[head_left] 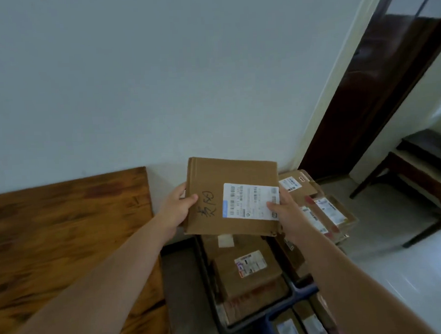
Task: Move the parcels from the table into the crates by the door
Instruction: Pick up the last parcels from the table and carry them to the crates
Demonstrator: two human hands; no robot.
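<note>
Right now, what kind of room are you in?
Probably a home or small office room used for sorting post: a wooden table, crates full of labelled boxes on the floor, and a dark door beside them.

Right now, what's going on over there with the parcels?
A person holds a flat cardboard parcel in the air with both hands. The left hand grips its left edge and the right hand grips its right edge, thumb on the white shipping label. The parcel is above a dark crate that holds other boxes, beside the wooden table. More parcels are piled near the dark door. It is not yet set down.
</note>
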